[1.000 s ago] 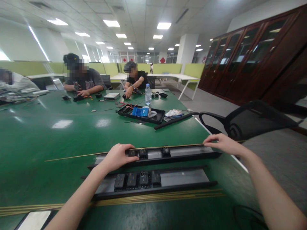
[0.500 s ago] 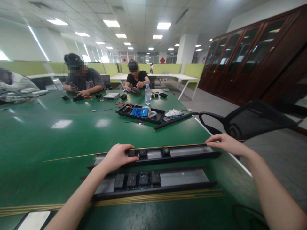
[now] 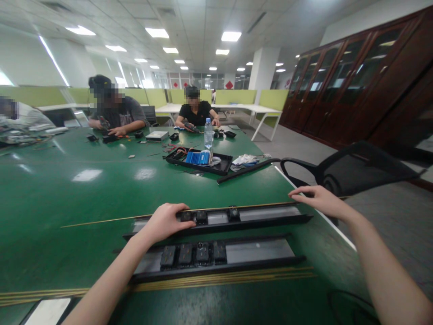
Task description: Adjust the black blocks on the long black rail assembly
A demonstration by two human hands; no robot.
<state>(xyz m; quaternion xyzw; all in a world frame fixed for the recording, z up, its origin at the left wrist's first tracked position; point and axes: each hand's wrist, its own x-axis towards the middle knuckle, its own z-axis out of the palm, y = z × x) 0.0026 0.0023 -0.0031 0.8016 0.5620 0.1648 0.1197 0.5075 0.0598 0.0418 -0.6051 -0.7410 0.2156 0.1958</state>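
On the green table lie two long black-edged metal channels with black socket blocks in them. My left hand (image 3: 165,222) is closed over the far channel (image 3: 269,213), thumb on the near side and fingertips at the far edge, partly covering a socket block (image 3: 186,217). A thin brass rod (image 3: 98,222) runs along that far edge, past my left fingertips, and sticks out to the left. My right hand (image 3: 316,198) is over the channel's right end with fingers stretched out, just above the rod. The near channel (image 3: 260,251) holds several socket blocks (image 3: 202,254) side by side.
Several brass rods (image 3: 216,280) lie in front of the near channel. Farther off are a black tray (image 3: 221,166) with blue parts, gloves (image 3: 245,161), a black strip (image 3: 248,170) and a water bottle (image 3: 208,134). A chair (image 3: 355,174) stands right; co-workers sit across.
My right hand has lifted slightly from the rod's right part, its fingers higher. My left hand stays in place. The co-worker opposite has moved an arm toward the bottle.
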